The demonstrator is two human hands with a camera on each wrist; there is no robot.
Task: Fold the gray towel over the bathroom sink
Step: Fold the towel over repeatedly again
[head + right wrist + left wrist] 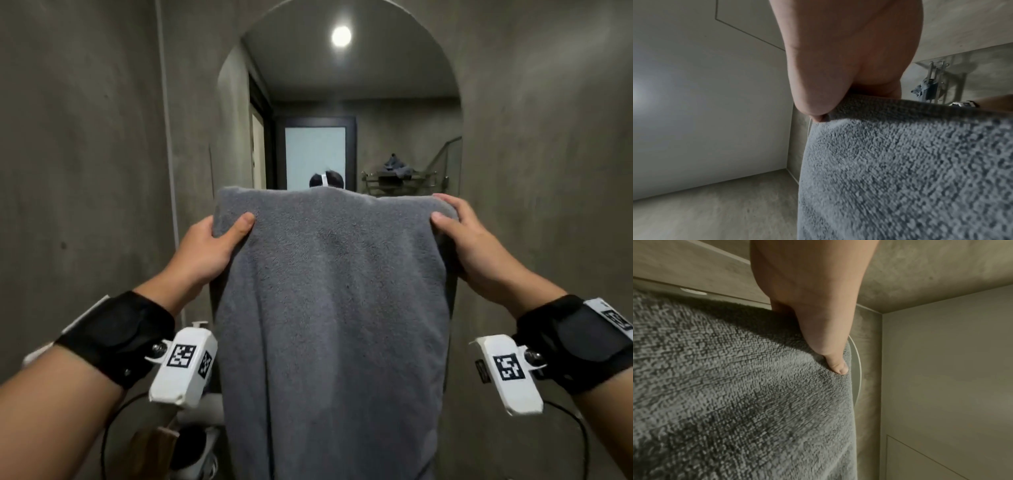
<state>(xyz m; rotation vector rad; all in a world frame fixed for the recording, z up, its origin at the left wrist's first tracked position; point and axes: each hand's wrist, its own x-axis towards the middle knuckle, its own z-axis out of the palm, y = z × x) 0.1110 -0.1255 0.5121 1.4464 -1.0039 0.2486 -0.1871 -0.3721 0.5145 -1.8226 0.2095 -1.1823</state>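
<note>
Currently, at 9 o'clock in the head view, a gray concrete wall (85,137) fills the left side of the scene. Low at 7 o'clock, part of a white fixture (205,404) shows beside the hanging cloth; what it is cannot be told. The left hand (209,250) grips the upper left corner of the gray towel (329,308), with the thumb (241,224) lying on the near face and the other fingers hidden behind the cloth. The left wrist view confirms this hold: the thumb (835,365) presses into the pile just beside the towel's edge. A black wrist strap (116,337) carries a white camera unit (185,370) below the left forearm. The towel is held upright at the centre, its top edge level and stretched between the two hands, its length hanging straight down out of the bottom of the picture. Behind it, from 12 o'clock to 1 o'clock, an arched mirror (342,102) reflects a round ceiling light (341,36), a frosted door (315,157) and a wire rack (400,181). The right hand (469,243) pinches the upper right corner, thumb (442,221) on the near face, fingers curled over the top edge. The right wrist view shows the thumb tip (818,119) at the towel's hem. At 3 o'clock a second concrete wall (548,137) closes the scene.
</note>
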